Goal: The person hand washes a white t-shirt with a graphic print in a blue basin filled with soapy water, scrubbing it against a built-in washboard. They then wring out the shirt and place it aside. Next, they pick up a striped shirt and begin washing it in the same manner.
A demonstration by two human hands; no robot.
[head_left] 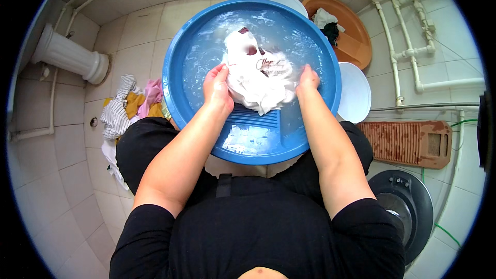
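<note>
head view: near the person's lap, a blue basin (175, 80) of soapy water sits between the knees, a ribbed washboard (254, 119) at its near edge. the left hand (217, 89) is closed on the left side of a wet white garment (256, 77); the right hand (308, 79) is clenched on its right edge. the garment lies bunched between both hands on the washboard's far end. left lies a clothes pile (129, 106); farther right, an orange basin (354, 41).

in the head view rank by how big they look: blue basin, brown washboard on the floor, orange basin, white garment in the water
1. blue basin
2. white garment, orange basin and brown washboard: look much alike, and fisheye bending and differing distance make ranking unsure.
</note>
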